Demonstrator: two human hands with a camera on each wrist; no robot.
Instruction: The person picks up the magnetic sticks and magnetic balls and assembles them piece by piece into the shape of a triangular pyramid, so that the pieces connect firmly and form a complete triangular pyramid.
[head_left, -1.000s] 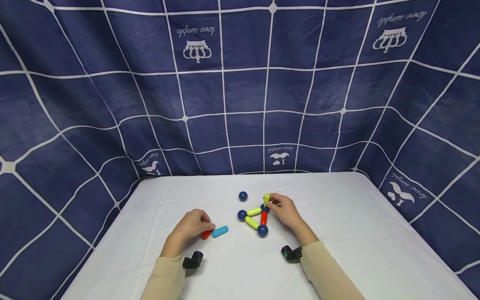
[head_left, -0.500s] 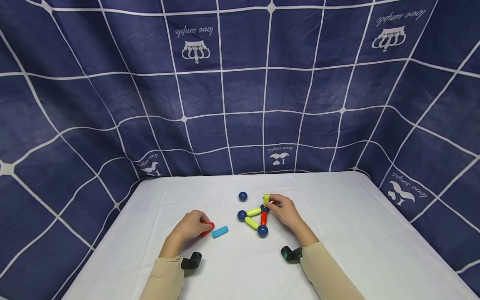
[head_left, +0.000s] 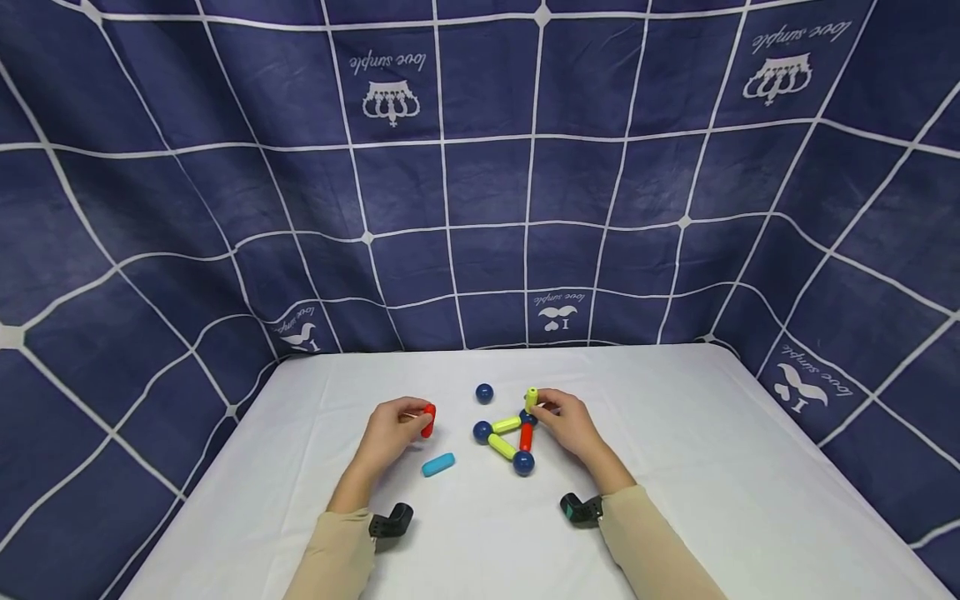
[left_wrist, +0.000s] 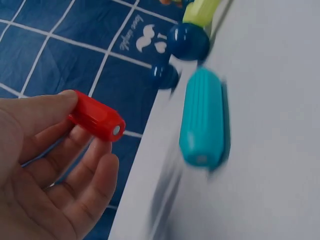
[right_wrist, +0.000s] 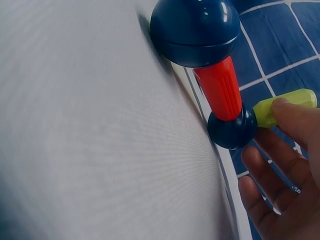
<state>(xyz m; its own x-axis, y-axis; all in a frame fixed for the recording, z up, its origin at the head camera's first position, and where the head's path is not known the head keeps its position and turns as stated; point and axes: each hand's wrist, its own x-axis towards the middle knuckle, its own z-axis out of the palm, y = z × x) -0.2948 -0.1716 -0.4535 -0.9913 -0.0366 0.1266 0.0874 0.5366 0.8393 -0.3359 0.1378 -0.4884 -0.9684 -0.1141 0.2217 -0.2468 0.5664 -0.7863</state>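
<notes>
My left hand pinches a red magnetic rod between thumb and fingers, tilted up and clear of the table. A metal dot shows at the rod's end. My right hand pinches a yellow-green rod that stands upright on the far-right dark blue ball. That ball belongs to a flat triangle: blue balls at the left and near corner, joined by two yellow-green rods and one red rod. Below the left hand lies a light blue rod.
A loose dark blue ball sits behind the triangle. White cloth covers the table; a navy checked curtain hangs at its back and sides. Each wrist wears a small black camera.
My left hand has picked the red rod up from beside the light blue one and carried it forward and slightly right. The right hand keeps its pinch on the upright rod.
</notes>
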